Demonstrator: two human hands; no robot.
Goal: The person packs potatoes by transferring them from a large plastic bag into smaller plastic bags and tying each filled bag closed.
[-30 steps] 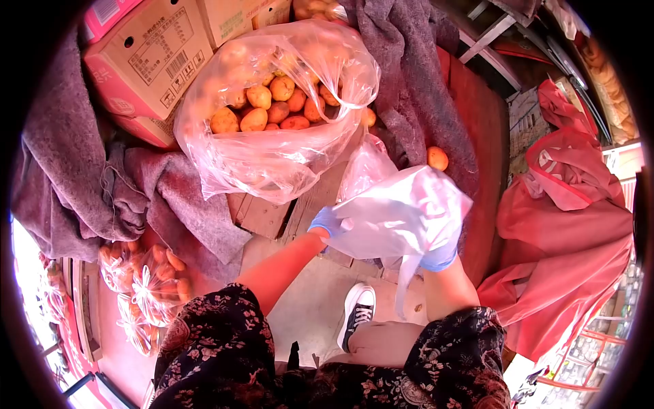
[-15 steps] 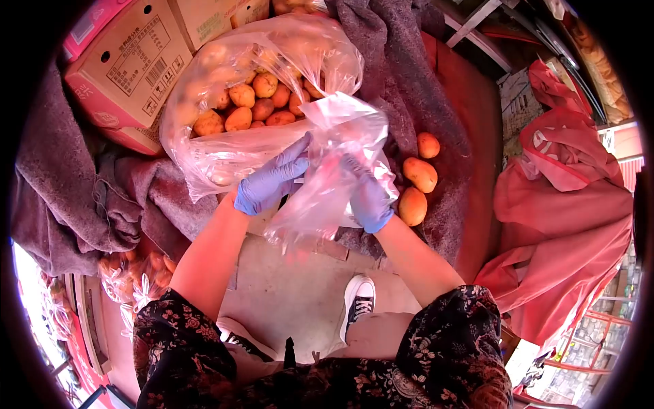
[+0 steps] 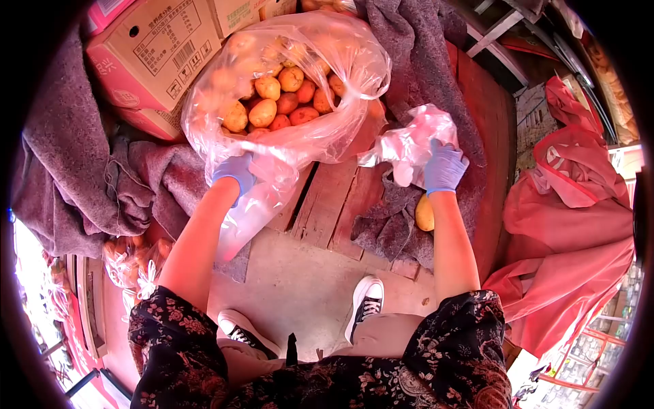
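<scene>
My left hand (image 3: 235,176), in a blue glove, is closed on a thin clear plastic bag (image 3: 255,208) that hangs down at the near side of a big clear sack. Where this bag ends and the sack's rim begins is hard to tell. Inside the big plastic sack (image 3: 368,126) lie many orange-yellow fruits (image 3: 263,112) that look like apricots. Off to the right, my gloved right hand (image 3: 445,167) grips a crumpled bundle of clear plastic bags (image 3: 415,140) above a grey blanket. One loose fruit (image 3: 424,214) shows beside my right wrist.
Cardboard boxes (image 3: 153,58) stand behind the sack. Grey blankets (image 3: 75,170) drape at left and right over wooden boards (image 3: 325,204). Small bagged fruits (image 3: 122,262) sit at lower left. Red cloth (image 3: 565,232) hangs at right.
My hands have drawn apart: the left moved left and down with a clear bag, the right moved right with the crumpled plastic. My right hand and the plastic now cover most loose fruits.
</scene>
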